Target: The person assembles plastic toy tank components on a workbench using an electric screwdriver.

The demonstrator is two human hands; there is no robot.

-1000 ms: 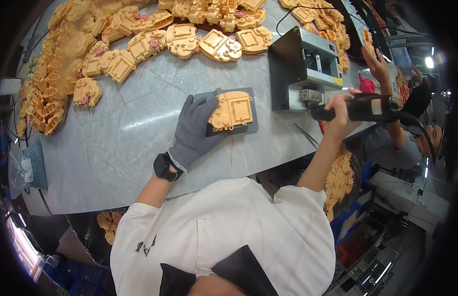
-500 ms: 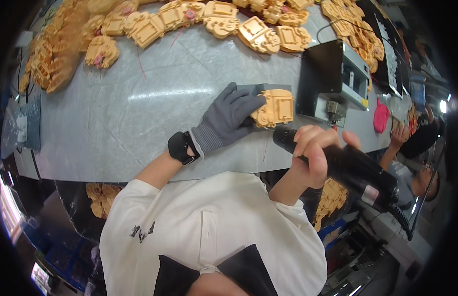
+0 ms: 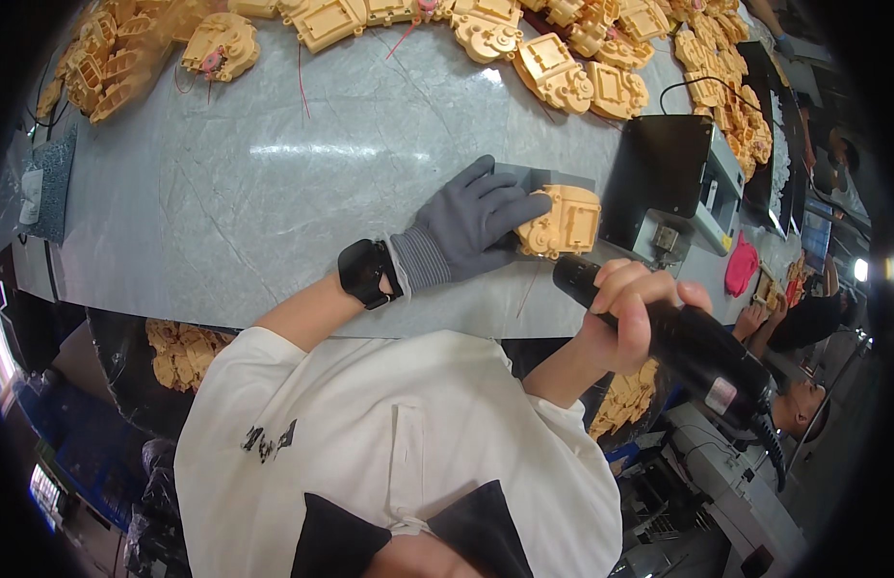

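My left hand [image 3: 471, 223], in a grey knit glove, is closed on the left side of a yellow plastic housing [image 3: 572, 220]. The housing has a squarish recess and rounded bosses. Behind it a dark grey block [image 3: 536, 177] shows, partly hidden by glove and housing. In my bare right hand [image 3: 632, 313] is a black corded electric screwdriver [image 3: 707, 358], fingers wrapped round its body. Its front end points toward the housing's lower edge. The bit is hard to make out, so I cannot tell whether it touches.
To the right stands a black and grey box-shaped device [image 3: 656, 166] with a cable. Several yellow housings [image 3: 553, 72] line the table's [image 3: 312, 193] far side, some with red wires. A pink cloth [image 3: 742, 265] lies farther right, near another person's hands [image 3: 752, 318].
The view has shifted, so the table and its things appear farther right. The housing stays in my left hand and the screwdriver in my right, in nearly the same positions relative to each other.
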